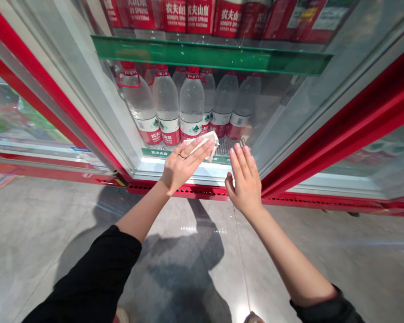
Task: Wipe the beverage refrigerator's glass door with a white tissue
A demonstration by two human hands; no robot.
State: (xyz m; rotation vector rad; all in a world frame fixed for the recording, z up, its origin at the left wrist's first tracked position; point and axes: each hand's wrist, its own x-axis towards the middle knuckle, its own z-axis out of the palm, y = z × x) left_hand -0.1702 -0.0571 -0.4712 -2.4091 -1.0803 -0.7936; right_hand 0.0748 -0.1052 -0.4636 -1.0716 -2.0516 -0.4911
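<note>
With its fingers laid over a folded white cloth (213,144), my left hand (185,163) presses it against the glass door of a drinks cooler. A ring shows on one finger. To its right, my right hand (245,179) has straight fingers and the thumb held apart; it holds nothing and its fingertips are at the lower glass, though I cannot tell whether they touch it. Behind the glass stand several large water bottles (191,101) with red caps and red-and-white labels. The cloth covers part of the front bottles' lower labels.
A green shelf edge (208,54) crosses the cooler above the bottles, and red packs (200,17) sit above it. Red frame posts (343,139) flank the door. Below lies a grey tiled floor (87,215) with my shadow on it.
</note>
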